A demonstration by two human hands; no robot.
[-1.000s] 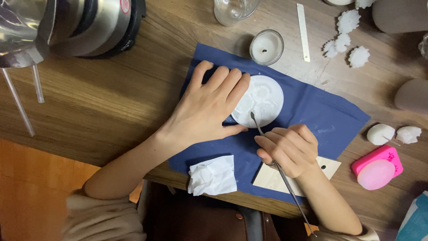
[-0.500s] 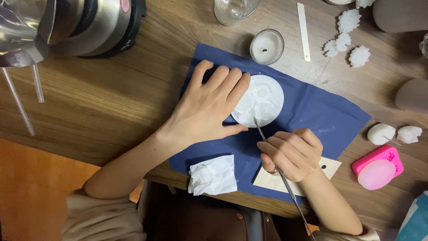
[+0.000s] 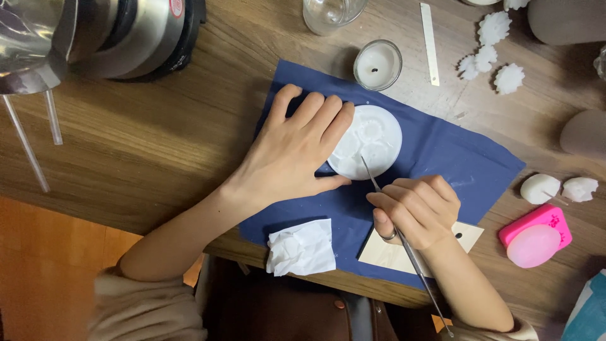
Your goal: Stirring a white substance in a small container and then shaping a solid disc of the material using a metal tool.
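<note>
Left hand: my left hand (image 3: pixel 291 151) lies flat and spread, fingers on the left edge of the mould (image 3: pixel 366 143), thumb along its lower rim; it grips nothing.
Right hand: my right hand (image 3: pixel 416 211) is curled tight round a thin metal tool (image 3: pixel 404 243), held like a pen.
Tool: slanted, its tip touching the mould's lower part.
Mould: round, white, on the blue sheet (image 3: pixel 442 151), between my hands.
Nearby: crumpled tissue (image 3: pixel 302 248) at the sheet's near edge; glass candle (image 3: pixel 377 65) just past the far edge; pink mould (image 3: pixel 535 237) well right on the table (image 3: pixel 145 139).
</note>
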